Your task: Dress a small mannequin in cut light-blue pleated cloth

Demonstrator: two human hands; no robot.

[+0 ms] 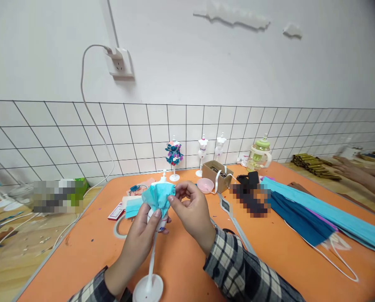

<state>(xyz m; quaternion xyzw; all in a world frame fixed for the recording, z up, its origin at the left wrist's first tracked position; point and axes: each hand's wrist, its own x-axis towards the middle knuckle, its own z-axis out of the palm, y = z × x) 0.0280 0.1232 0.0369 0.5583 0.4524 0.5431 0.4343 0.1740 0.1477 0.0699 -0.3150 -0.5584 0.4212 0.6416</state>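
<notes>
At 12 o'clock from the wearer, the view is being closed off by a white wall (253, 63), tiled along its lower part. Below it, an orange-topped desk (80, 260) is being taken up by craft materials. At 2 o'clock, a long light-blue cloth strip (328, 213) is lying across the desk, with a dark blue cloth (308, 218) lying along its nearer side. Just past 12 o'clock, a cardboard box (214, 173) is standing near the wall; at 1 o'clock, a green-lidded bottle (259, 157) is standing.

A white mannequin (152, 260) on a stand is being held tilted between 11 and 12 o'clock; whether its base is touching the desk cannot be told. Beyond it, close to 12 o'clock, a flower-covered mannequin (174, 154) is standing upright. The white mannequin's body is being grasped by the left hand (143, 235), its thumb pressing the turquoise cloth (157, 195) draped there. That cloth is being pinched at its 2 o'clock edge by the right hand (193, 209). Just beside the cardboard box, a pink bowl (205, 185) is resting. Toward 10 o'clock, a tape ring (115, 228) is lying near a small red-and-white box (115, 211).
</notes>
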